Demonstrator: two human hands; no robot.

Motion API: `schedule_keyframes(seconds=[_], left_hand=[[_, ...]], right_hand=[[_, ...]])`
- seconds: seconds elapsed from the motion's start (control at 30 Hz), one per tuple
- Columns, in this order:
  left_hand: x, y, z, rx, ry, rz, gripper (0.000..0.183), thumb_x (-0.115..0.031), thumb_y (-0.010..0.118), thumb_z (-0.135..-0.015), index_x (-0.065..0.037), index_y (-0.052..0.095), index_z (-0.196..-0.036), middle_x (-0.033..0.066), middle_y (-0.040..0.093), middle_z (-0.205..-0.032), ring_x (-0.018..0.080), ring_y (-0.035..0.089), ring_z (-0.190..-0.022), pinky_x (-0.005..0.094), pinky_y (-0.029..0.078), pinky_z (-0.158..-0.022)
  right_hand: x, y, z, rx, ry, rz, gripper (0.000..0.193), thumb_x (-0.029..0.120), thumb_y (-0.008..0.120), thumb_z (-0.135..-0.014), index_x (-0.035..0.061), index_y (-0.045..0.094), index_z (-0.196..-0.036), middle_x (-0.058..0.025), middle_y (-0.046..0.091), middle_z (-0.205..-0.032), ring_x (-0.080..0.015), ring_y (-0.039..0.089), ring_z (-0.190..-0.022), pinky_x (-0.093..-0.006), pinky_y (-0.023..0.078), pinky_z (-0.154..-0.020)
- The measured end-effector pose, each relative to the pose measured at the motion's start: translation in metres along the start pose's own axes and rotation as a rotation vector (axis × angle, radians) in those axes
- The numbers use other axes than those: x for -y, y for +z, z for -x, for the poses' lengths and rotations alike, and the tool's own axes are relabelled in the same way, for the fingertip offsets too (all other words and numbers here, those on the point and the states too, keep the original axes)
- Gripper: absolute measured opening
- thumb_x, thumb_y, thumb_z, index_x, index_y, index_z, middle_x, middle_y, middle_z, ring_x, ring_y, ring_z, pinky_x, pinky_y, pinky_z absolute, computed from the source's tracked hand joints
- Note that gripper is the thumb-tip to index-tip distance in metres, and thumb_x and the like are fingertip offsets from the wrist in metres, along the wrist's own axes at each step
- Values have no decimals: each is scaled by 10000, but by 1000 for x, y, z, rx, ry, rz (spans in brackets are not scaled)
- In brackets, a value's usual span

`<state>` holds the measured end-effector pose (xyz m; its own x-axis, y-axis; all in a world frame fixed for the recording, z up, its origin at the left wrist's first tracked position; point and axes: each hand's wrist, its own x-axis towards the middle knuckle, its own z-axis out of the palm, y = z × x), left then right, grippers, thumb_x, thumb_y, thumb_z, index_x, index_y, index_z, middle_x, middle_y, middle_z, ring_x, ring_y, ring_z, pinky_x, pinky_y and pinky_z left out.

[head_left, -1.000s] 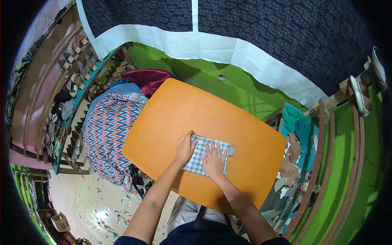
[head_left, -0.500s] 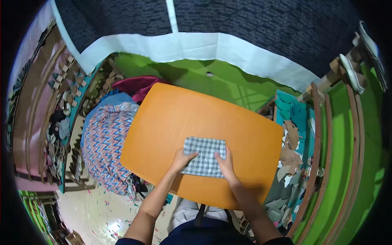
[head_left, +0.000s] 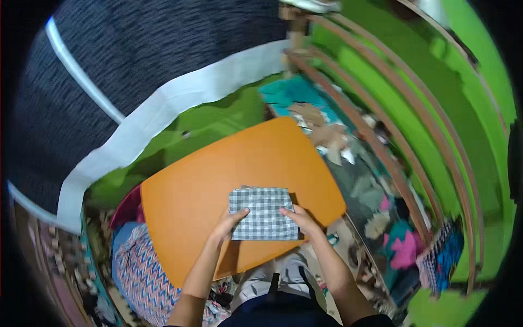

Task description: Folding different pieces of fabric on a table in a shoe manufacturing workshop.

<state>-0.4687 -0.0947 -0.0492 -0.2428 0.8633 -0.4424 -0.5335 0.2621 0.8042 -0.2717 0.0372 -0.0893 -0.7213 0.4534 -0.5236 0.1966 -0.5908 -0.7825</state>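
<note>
A folded grey-and-white checked cloth (head_left: 263, 215) is held between my hands, over the near part of an orange table (head_left: 212, 163). My left hand (head_left: 229, 222) grips its left edge, thumb on top and fingers hidden underneath. On the opposite edge my right hand (head_left: 301, 218) holds it the same way, thumb pressed on the upper face. The cloth looks flat and roughly rectangular. Its shadow falls on the table near my left wrist.
A zigzag-patterned cloth bundle (head_left: 144, 267) lies left of the table. To the right, a shelf holds scattered fabric scraps (head_left: 329, 136), beside wooden rails (head_left: 376, 147) along a green wall. A dark curtain (head_left: 180, 43) with a white border hangs at the back.
My view has turned to the right, so the table and shelf appear rotated and shifted left. Both hands still hold the checked cloth, which has come round with me.
</note>
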Motion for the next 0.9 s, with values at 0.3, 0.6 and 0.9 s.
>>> schedule_keyframes(seconds=[0.3, 0.6, 0.9], left_hand=[[55, 191, -27, 526, -342, -179, 658, -528, 363, -865, -48, 302, -1311, 117, 383, -1303, 232, 418, -1156, 375, 370, -935], [80, 426, 24, 893, -419, -202, 481, -434, 400, -892, -50, 475, -1172, 90, 524, -1161, 183, 519, -1021, 326, 413, -869], [143, 575, 31, 923, -113, -419, 339, -360, 427, -901, -49, 562, -885, 2, 562, -734, 91, 508, -607, 259, 407, -534]], right_hand=[[-64, -107, 208, -775, -422, -89, 431, 95, 553, -833, 2, 405, -1227, -59, 555, -1035, -118, 508, -919, -245, 410, -795], [-39, -158, 414, -1518, -540, 331, 357, 78, 530, -826, -23, 482, -1165, -62, 570, -1040, -109, 516, -909, -234, 394, -810], [-22, -237, 528, -1584, -747, 128, 343, 43, 496, -833, -26, 484, -1169, -80, 567, -1054, -137, 514, -940, -241, 386, -827]])
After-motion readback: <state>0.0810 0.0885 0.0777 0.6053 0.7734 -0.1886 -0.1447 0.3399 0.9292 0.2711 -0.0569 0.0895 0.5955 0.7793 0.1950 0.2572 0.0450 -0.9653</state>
